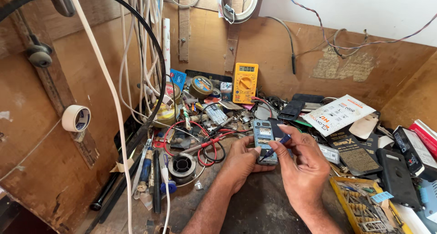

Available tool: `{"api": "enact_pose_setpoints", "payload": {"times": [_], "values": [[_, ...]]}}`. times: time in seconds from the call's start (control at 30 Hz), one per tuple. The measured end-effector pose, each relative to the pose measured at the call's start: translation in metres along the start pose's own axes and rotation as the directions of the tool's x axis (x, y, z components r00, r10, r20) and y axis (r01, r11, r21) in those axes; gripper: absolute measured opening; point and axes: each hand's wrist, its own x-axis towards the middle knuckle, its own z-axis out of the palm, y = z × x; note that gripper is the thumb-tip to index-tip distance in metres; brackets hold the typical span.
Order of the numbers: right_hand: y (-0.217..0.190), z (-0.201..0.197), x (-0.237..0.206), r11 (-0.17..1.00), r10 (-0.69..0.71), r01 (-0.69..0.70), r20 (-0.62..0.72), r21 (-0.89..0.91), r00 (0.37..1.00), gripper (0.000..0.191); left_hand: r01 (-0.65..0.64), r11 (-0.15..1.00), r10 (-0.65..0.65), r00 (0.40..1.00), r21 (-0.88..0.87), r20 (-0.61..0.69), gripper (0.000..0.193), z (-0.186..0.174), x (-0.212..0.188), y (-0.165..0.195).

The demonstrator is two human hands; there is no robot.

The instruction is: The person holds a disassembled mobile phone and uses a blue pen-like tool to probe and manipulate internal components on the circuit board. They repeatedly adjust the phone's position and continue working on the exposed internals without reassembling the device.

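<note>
The left hand is curled around the lower end of a small grey bar-shaped mobile phone with its back cover off, thumb lying along the phone's left edge and fingers wrapped beneath it, holding it just above the dark worktop. The right hand is pinched shut on a slim blue-handled screwdriver, gripped between thumb and fingertips, its tip resting on the lower part of the phone's exposed back. Just left of the hands lie a round spool of grey solder wire and tangled red and black probe leads. Against the brown wooden back wall stands a yellow digital multimeter with a round dial, upright and well apart from the phone. At the right front corner sits a yellow plastic tray of small metal parts, near the right wrist, with a black phone case beside it. A roll of white tape hangs on the left wall.
</note>
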Motion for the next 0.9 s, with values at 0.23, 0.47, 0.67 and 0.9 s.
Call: {"api": "enact_pose_setpoints", "payload": {"times": [0.23, 0.47, 0.67, 0.9], "values": [[0.0008, 0.0048, -0.0008, 0.985, 0.039, -0.042, 0.021, 0.167, 0.999, 0.042, 0.002, 0.999, -0.001, 1.0, -0.052, 0.026, 0.042, -0.0039, 0.0023, -0.0005], [0.0038, 0.0011, 0.0007, 0.992, 0.042, -0.043, 0.012, 0.115, 0.999, 0.042, -0.004, 0.998, 0.006, 1.0, -0.059, 0.024, 0.042, -0.0038, 0.0044, -0.0014], [0.0063, 0.0037, 0.0001, 0.997, 0.009, -0.008, -0.019, 0.079, 1.0, 0.044, 0.009, 0.998, -0.009, 1.0, -0.062, 0.007, 0.042, -0.0033, 0.0031, -0.0008], [0.0025, 0.0035, -0.0046, 0.987, 0.004, -0.009, 0.033, 0.158, 0.999, 0.05, -0.005, 0.998, 0.007, 1.0, -0.063, 0.028, 0.042, -0.0046, 0.0017, -0.0008]]}}
